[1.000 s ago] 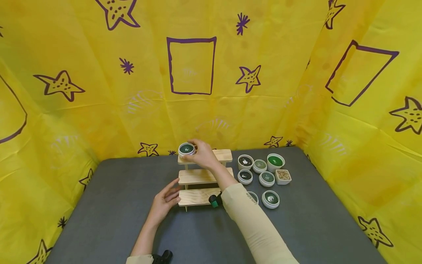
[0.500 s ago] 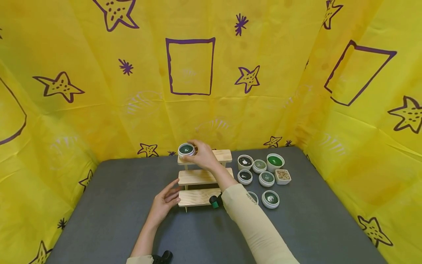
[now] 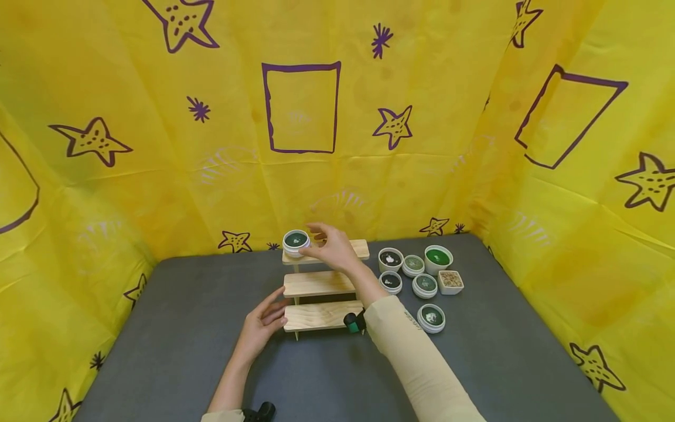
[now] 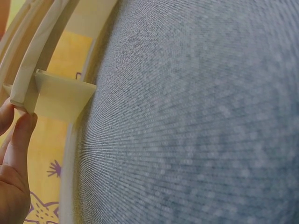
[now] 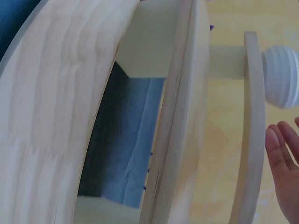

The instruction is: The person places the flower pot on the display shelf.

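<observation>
Hovering just beside the small white pot (image 3: 296,241), the right hand (image 3: 330,249) has its fingers spread loose and straight, gripping nothing. The pot itself stands upright on the left end of the top step of the wooden three-step stand (image 3: 319,283), clear of the fingers by a sliver. From the right wrist view you catch the pot's ribbed white side (image 5: 281,78) against the edge of the top board, and the fingertips (image 5: 281,154) sit apart from it, open.

Down low, the left hand (image 3: 262,322) rests at the left end of the bottom step, fingers relaxed and nearly straight, tips touching the wood. The left wrist view shows those fingers (image 4: 17,140) laid against the stand's leg (image 4: 60,95) where it meets the grey table cover (image 4: 196,116); it is a steadying touch, not a clench.

Off to the right of the stand, on the grey surface, sits a cluster of more little pots (image 3: 415,274): round white ones with dark or green tops, one taller cup with bright green inside (image 3: 438,258), and a small square dish of pale gravel (image 3: 451,281). One more round pot (image 3: 432,317) lies nearer, close to the right sleeve (image 3: 411,357). Yellow cloth with purple stars (image 3: 95,138) walls in the whole scene.
</observation>
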Demonstrator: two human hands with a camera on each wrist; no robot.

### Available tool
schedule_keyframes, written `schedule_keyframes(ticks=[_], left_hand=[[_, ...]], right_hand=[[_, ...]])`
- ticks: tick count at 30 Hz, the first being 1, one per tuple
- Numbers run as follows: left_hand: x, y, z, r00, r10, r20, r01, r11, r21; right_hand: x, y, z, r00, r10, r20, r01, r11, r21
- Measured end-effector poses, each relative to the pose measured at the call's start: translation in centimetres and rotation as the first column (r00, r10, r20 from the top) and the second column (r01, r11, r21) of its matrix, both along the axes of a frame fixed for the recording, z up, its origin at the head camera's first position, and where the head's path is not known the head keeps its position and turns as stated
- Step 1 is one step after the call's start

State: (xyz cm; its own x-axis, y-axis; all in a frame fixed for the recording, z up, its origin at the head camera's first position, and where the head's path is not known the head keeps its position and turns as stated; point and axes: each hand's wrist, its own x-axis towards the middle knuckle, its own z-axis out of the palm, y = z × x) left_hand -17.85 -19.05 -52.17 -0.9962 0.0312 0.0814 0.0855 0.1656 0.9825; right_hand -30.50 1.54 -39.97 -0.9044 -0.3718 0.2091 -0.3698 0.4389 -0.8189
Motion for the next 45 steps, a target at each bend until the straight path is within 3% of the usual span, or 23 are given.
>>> schedule_keyframes(ticks=[11, 18, 23, 29, 38, 45], left_hand=[[-0.1, 0.0, -0.1, 1.0, -0.004, -0.011, 0.004, 1.0, -0.002], [0.0, 0.0, -0.3, 1.0, -0.004, -0.018, 0.004, 1.0, -0.008], [-0.1, 0.1, -0.3, 0.999, -0.017, -0.027, 0.016, 1.0, -0.01], [-0.1, 0.1, -0.2, 1.0, -0.004, -0.017, 0.004, 1.0, -0.007], [-0.1, 0.2, -0.1, 1.0, -0.015, -0.007, 0.015, 1.0, 0.003], [-0.1, 0.0, -0.3, 1.0, -0.013, -0.024, 0.013, 1.0, -0.003]], right_hand=[[0.9, 4.4, 0.5, 0.999, -0.042, -0.012, 0.041, 0.997, -0.063], [2.0, 7.1, 0.0, 0.996, -0.063, -0.061, 0.06, 0.997, -0.058], [3.2, 9.7, -1.0, 0.99, -0.094, -0.105, 0.092, 0.996, -0.019], [4.3, 12.7, -2.4, 0.989, -0.117, -0.087, 0.117, 0.993, -0.003], [4.8, 16.6, -4.1, 0.983, -0.157, -0.095, 0.157, 0.988, -0.012], [5.3, 19.0, -5.8, 0.979, -0.199, -0.05, 0.198, 0.98, -0.033]])
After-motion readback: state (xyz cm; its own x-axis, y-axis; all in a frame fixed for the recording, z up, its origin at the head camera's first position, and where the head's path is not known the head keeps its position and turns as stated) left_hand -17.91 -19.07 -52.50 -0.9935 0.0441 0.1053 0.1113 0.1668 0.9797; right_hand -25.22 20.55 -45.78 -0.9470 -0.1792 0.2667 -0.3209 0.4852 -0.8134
